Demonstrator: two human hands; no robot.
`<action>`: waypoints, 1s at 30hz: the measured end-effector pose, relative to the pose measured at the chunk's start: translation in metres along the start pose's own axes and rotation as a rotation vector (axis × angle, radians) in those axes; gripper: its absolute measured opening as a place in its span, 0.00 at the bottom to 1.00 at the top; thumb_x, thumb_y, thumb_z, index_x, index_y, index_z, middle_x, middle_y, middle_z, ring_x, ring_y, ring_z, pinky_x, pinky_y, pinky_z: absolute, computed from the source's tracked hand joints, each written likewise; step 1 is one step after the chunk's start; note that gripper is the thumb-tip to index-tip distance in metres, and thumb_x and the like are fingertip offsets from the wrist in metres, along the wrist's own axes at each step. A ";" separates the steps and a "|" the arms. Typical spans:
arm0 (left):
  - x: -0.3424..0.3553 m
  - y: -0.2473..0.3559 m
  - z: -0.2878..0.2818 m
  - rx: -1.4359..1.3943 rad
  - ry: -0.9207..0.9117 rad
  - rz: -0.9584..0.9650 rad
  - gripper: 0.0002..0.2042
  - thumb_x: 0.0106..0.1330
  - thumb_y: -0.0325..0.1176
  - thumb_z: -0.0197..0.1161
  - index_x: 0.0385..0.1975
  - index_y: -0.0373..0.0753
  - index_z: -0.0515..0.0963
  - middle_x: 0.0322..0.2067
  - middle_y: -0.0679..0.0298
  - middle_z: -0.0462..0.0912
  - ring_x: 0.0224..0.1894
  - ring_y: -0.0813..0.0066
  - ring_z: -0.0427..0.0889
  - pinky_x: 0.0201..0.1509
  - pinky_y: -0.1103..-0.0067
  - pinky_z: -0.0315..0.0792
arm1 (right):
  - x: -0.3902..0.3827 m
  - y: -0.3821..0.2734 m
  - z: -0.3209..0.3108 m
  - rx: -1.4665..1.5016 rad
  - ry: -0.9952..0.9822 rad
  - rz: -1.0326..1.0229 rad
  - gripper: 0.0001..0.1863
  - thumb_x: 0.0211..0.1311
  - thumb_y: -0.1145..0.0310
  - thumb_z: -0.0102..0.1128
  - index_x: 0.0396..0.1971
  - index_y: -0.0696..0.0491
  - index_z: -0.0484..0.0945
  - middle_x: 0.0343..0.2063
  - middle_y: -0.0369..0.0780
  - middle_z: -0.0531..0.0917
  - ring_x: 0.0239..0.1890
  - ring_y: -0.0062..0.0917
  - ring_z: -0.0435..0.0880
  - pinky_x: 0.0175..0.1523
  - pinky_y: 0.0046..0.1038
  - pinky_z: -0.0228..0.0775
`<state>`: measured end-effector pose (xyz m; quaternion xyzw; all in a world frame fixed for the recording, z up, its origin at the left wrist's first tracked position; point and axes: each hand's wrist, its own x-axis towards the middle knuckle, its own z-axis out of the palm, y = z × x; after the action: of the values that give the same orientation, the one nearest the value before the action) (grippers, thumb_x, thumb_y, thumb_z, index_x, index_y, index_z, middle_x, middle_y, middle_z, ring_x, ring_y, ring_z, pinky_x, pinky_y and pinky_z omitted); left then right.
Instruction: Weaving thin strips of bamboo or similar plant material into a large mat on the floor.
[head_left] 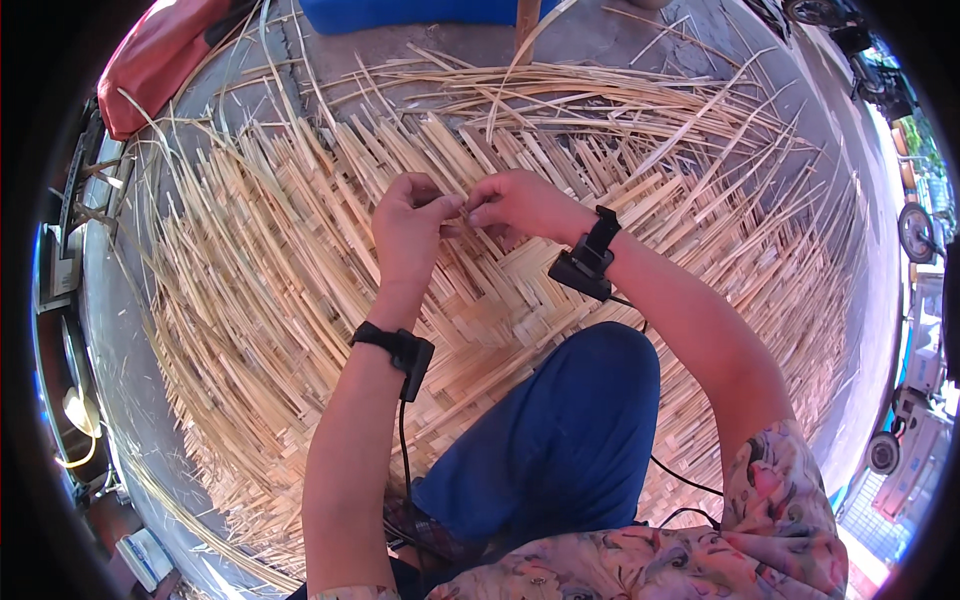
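Both my hands meet over the far half of a large woven mat of pale bamboo strips [470, 320]. My left hand [412, 215] is closed, thumb and fingers pinched together. Facing it, my right hand [525, 208] also pinches, its fingertips almost touching the left ones. Whatever lies between the fingertips is too small to make out; it may be a thin strip. Under the hands, long strip ends run loose toward the far side, while a tight zigzag weave shows nearer to my knee.
My bent knee in blue trousers [580, 420] rests over the mat. Loose bamboo strips [600, 95] lie heaped beyond it. A red cloth [160, 65] is at the far left, a blue object [420, 14] at the top. Black cables hang from the wrist bands [398, 352]. Motorbikes stand far right.
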<state>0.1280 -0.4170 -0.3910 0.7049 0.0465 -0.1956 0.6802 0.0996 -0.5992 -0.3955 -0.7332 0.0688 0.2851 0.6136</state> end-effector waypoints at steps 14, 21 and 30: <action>0.028 -0.018 -0.002 0.137 -0.074 0.124 0.12 0.53 0.19 0.68 0.37 0.32 0.77 0.31 0.60 0.84 0.33 0.73 0.83 0.39 0.77 0.76 | 0.000 0.000 -0.007 -0.035 -0.106 0.050 0.08 0.63 0.73 0.59 0.39 0.60 0.76 0.30 0.37 0.81 0.34 0.19 0.84 0.31 0.25 0.82; 0.033 -0.033 0.006 0.299 0.071 0.178 0.10 0.55 0.21 0.68 0.36 0.35 0.78 0.27 0.64 0.83 0.30 0.76 0.82 0.35 0.79 0.75 | 0.000 -0.021 0.006 -0.577 -0.131 0.065 0.12 0.53 0.76 0.61 0.38 0.62 0.76 0.27 0.44 0.81 0.32 0.29 0.86 0.28 0.28 0.81; 0.012 -0.022 0.009 0.659 0.158 0.567 0.08 0.55 0.20 0.68 0.32 0.36 0.78 0.28 0.63 0.82 0.32 0.73 0.78 0.37 0.76 0.73 | -0.003 -0.009 0.022 -1.084 0.100 -0.107 0.13 0.47 0.71 0.65 0.33 0.58 0.76 0.27 0.49 0.82 0.35 0.47 0.83 0.42 0.41 0.76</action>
<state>0.1303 -0.4267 -0.4156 0.8818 -0.1617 0.0491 0.4403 0.0935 -0.5767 -0.3882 -0.9594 -0.0964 0.2129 0.1577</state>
